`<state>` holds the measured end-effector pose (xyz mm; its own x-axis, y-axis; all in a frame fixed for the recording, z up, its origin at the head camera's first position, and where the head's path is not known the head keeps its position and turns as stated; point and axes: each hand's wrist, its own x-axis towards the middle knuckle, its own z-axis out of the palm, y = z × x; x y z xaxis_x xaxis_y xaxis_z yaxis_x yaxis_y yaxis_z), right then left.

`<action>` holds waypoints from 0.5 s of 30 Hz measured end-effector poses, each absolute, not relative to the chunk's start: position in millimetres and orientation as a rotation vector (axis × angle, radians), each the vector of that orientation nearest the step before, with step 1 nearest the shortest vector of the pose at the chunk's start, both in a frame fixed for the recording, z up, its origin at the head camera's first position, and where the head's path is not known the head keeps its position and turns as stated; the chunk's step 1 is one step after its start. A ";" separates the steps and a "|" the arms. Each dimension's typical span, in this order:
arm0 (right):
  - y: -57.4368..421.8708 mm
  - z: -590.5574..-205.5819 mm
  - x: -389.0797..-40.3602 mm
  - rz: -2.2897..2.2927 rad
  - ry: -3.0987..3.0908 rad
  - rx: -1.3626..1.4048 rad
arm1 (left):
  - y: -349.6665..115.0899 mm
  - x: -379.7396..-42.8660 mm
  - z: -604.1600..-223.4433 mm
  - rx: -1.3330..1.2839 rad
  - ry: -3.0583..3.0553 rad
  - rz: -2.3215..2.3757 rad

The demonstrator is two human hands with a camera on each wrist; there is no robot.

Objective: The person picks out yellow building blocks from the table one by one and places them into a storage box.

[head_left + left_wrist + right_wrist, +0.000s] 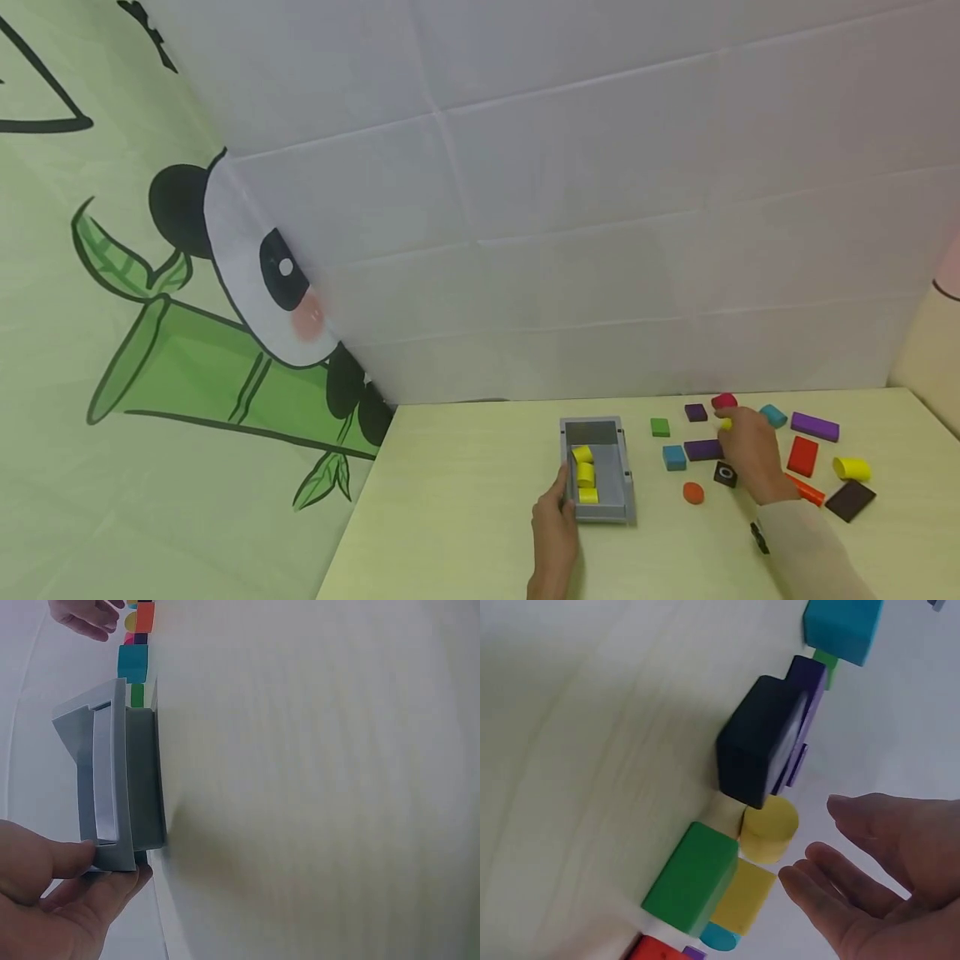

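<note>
A grey plastic tray (628, 500) stands on the table, with three yellow blocks (586, 476) inside. My left hand (555, 529) grips the tray's near left side; in the left wrist view the thumb lies on the rim and the fingers are beneath it. Over the scattered blocks reaches my right hand (752, 450). Its thumb and fingers are spread apart beside a yellow cylinder (769, 829), with a gap between them and it. Near that cylinder are a black block with a white ring (725, 474), a purple block (702, 450) and a green block (691, 877).
Blue (674, 457), small green (660, 427) and orange (693, 493) blocks lie between tray and right hand. Right of that hand are a red block (802, 456), a long purple block (815, 427), a yellow cylinder (852, 468) and a dark flat block (851, 501). A white cloth (600, 250) hangs behind.
</note>
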<state>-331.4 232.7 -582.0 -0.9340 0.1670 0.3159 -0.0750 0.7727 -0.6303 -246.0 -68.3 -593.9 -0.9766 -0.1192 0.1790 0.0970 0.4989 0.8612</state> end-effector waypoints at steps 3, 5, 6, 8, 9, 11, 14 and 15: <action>234.5 -585.7 -333.2 0.942 -2.634 -0.086 | -68.5 -245.9 -593.9 0.016 -2.530 -1.466; 235.2 -587.9 -334.7 0.944 -2.655 -0.103 | -68.1 -246.0 -594.0 0.021 -2.533 -1.467; 235.5 -588.4 -335.4 0.942 -2.665 -0.110 | -68.0 -246.1 -593.9 0.021 -2.532 -1.470; 236.3 -589.5 -336.4 0.943 -2.688 -0.127 | -67.7 -245.9 -593.7 0.021 -2.530 -1.472; 236.8 -589.9 -336.8 0.942 -2.696 -0.129 | -67.5 -246.0 -593.7 0.021 -2.531 -1.473; 237.0 -590.1 -337.0 0.942 -2.709 -0.134 | -67.4 -245.7 -593.4 0.025 -2.531 -1.476; 238.3 -589.5 -337.3 0.940 -2.720 -0.123 | -67.0 -245.6 -593.1 0.026 -2.536 -1.477; 238.6 -589.3 -337.3 0.939 -2.721 -0.118 | -66.8 -245.6 -593.1 0.030 -2.539 -1.475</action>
<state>-337.3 238.6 -589.3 -0.9628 0.1600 0.2176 -0.0082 0.7880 -0.6157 -245.6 -66.8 -593.1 -0.9788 -0.1196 0.1660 0.0851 0.5003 0.8617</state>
